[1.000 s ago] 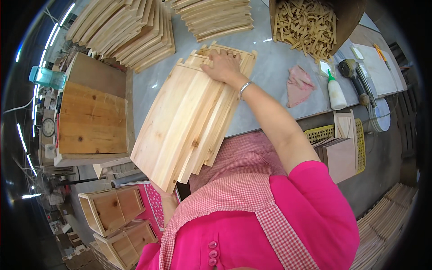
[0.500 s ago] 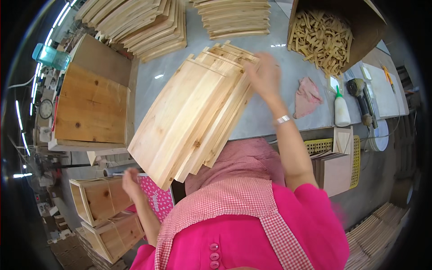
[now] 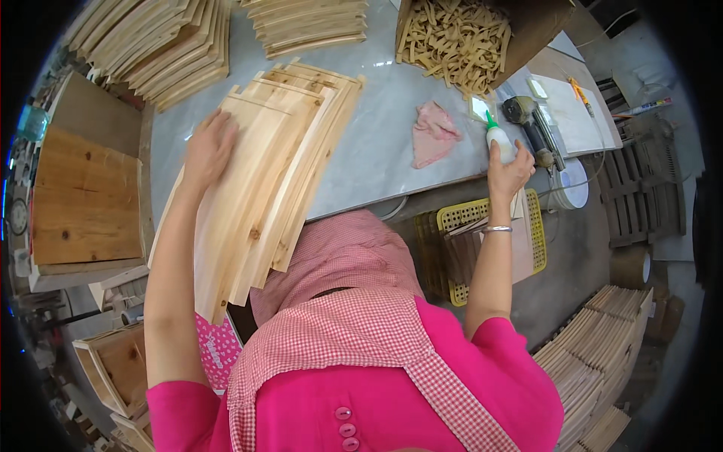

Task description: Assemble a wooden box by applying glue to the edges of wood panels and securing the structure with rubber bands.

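Observation:
A stack of pale wooden panels (image 3: 248, 166) lies fanned out and slanted on the grey worktable (image 3: 384, 162), its near end jutting past the table edge. My left hand (image 3: 211, 147) rests flat on the top panel near its far left side, fingers stretched out. At the table's front right, my right hand (image 3: 512, 172) has its thumb and fingers around a white squeeze bottle (image 3: 498, 138) with a green nozzle tip. The bottle's lower part is hidden by the hand. A crumpled pink cloth (image 3: 434, 135) lies between the panels and the bottle.
Taller panel stacks (image 3: 162, 45) stand at the far left and far middle. A cardboard box (image 3: 527, 38) spills wooden strips (image 3: 456, 45). A nail gun (image 3: 533, 128) lies right of the bottle. Below the edge is a yellow basket (image 3: 536, 226); a wooden box (image 3: 86, 200) stands left.
My right hand has left the panels' far end and gone right to the bottle. My left hand has come up from below the table onto the top panel. The view has shifted right.

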`<state>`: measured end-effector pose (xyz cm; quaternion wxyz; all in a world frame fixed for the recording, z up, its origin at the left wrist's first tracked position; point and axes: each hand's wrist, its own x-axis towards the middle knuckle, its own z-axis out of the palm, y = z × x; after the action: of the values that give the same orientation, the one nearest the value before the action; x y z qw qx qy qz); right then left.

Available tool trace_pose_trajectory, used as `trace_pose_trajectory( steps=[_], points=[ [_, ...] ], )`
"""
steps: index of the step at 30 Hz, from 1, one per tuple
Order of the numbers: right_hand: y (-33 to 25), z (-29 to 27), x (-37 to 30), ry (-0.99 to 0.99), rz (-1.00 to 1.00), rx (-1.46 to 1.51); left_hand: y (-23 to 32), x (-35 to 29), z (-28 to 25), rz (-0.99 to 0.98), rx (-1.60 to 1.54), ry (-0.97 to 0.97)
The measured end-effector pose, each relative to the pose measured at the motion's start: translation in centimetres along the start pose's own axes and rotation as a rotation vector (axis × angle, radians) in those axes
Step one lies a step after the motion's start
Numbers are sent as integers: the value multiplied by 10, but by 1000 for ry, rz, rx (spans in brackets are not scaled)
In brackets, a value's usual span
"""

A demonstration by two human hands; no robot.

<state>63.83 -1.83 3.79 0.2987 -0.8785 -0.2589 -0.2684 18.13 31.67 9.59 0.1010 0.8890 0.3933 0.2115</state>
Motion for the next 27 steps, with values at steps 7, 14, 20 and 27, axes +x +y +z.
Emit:
trace_pose_trajectory(
  steps=[7,14,20,27],
  points=[
    [35,9,9,75,256,72,0,6,38,-62,77,110],
    [31,25,0,-101,50,87,-3,12,40,-50,59,131],
    [-47,8,22,-66,530,886,-11,7,40,-77,49,162],
    [-204,68,19,-543,309,1077,6,3,29,-157,29,115]
  ],
)
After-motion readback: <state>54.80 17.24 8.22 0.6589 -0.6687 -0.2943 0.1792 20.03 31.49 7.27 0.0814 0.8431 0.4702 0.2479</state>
